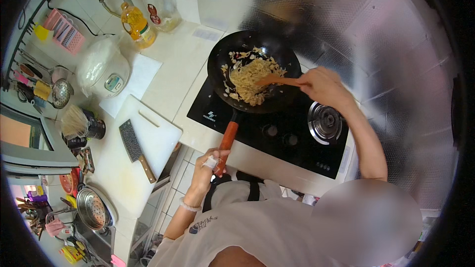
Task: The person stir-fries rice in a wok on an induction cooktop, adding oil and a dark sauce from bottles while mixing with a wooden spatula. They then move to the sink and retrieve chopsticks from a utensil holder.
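Note:
A dark wok (219, 63) sits over the left side of a black glass gas hob (256, 137). My left hand (207, 167) grips the wok's orange-brown handle (228, 137); a white scrap, cloth or tissue, shows at the fingers. My right hand (323, 85) holds a wooden spatula (284, 80) by its handle. The spatula's blade rests in a mound of yellowish, noodle-like food (248, 78). Pale bits of food lie around the mound on the wok's inside. The burner under the wok is hidden.
An uncovered burner (326, 122) is below my right forearm. Left of the hob, a cleaver (131, 142) lies on a white cutting board (115, 178). Behind stand a plastic-covered rice cooker (107, 70), an oil bottle (138, 26) and a large jar (161, 7). Foil sheeting (374, 37) lines the wall.

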The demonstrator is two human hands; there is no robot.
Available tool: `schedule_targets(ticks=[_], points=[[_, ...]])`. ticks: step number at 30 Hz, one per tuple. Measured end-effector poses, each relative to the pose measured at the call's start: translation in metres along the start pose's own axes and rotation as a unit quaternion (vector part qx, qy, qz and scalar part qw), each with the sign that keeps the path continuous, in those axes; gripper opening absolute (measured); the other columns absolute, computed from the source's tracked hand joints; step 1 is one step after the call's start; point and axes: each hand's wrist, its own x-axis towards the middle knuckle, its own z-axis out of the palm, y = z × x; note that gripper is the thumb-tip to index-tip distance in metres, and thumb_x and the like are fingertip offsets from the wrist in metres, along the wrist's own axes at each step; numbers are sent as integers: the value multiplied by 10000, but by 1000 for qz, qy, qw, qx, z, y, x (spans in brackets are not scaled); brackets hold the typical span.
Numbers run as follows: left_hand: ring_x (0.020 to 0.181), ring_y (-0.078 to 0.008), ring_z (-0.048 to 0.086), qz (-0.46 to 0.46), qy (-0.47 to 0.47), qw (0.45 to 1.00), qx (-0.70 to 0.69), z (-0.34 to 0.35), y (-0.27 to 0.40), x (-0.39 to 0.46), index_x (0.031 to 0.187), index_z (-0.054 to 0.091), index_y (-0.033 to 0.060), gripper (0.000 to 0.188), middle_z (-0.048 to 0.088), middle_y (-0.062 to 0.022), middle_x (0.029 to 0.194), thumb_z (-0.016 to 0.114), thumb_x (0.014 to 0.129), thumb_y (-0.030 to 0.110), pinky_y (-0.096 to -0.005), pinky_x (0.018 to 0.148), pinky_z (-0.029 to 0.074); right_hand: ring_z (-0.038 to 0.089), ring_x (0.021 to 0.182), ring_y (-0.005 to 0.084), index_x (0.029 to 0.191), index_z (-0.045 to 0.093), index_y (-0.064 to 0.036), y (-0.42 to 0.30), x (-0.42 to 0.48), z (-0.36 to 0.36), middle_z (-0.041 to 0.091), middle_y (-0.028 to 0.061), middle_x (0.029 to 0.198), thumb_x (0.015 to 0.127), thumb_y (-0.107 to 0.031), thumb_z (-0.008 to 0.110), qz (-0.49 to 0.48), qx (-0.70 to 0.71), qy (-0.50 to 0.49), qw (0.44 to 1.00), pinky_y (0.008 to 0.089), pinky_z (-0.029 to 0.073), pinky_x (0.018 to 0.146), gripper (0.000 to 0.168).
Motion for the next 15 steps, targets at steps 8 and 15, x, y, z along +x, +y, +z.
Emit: schedule_targets(ticks=[8, 15], points=[[627, -109, 547, -17, 0, 1000, -23, -4, -5, 0, 1074, 669, -31, 442, 568, -43, 950, 490, 981, 362, -231, 535, 438, 650, 842, 327, 918, 718, -68, 21, -1, -13, 686, 150, 868, 746, -77, 661, 59, -144, -27, 987, 436, 508, 728, 181], [594, -99, 462, 10, 6, 1000, -24, 1, -1, 1, 1080, 669, -28, 404, 510, -34, 842, 462, 999, 310, -235, 560, 431, 648, 834, 353, 921, 698, -56, 23, 42, 34, 640, 184, 897, 695, -32, 677, -21, -152, 80, 985, 456, 511, 701, 229]])
